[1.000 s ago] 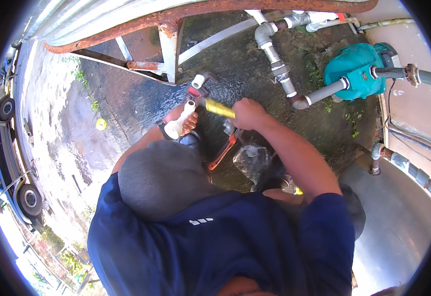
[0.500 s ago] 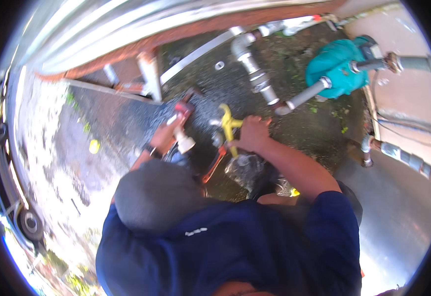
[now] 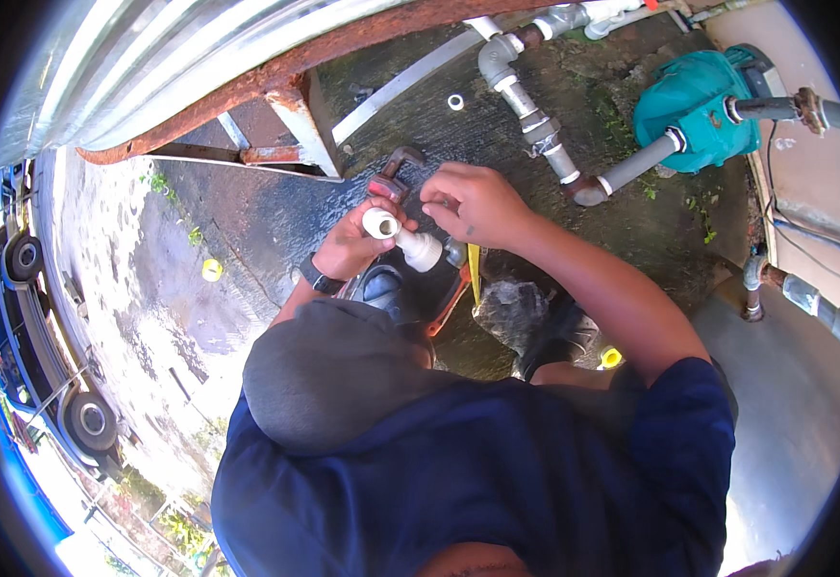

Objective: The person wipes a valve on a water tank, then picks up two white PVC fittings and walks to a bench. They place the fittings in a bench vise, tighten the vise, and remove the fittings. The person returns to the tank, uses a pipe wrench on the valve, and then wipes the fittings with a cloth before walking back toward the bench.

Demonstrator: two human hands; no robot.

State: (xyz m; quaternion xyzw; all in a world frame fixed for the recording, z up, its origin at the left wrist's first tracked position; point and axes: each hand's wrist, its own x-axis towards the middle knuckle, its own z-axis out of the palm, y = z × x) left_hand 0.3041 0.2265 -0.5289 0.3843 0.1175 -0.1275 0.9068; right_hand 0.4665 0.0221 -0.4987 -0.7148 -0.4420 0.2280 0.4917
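Note:
My left hand [image 3: 348, 242], with a dark watch at its wrist, is closed around a white plastic pipe fitting [image 3: 420, 252]; one round opening faces up. Just beyond its fingers is a red pipe wrench [image 3: 387, 188] with a hooked metal jaw. Opposite, my right hand [image 3: 482, 204] hovers with thumb and fingers pinched; whatever is between them is hidden. A yellow tool's handle [image 3: 476, 274] shows below the right hand, its upper part covered. Beside it lie an orange-handled tool [image 3: 451, 306] and a crumpled clear plastic bag [image 3: 512, 310].
A teal pump [image 3: 694, 115] with grey pipes [image 3: 535, 125] stands at the far right. A rusty metal frame [image 3: 295, 125] under corrugated sheet is at the far left. A white ring [image 3: 455, 101] lies on wet concrete. My knee [image 3: 333, 375] is near; a vehicle [image 3: 54, 356] stands at the left.
My right hand has come up and left from the yellow tool, closer to my left hand. The white fitting has been raised and turned, its opening now facing up.

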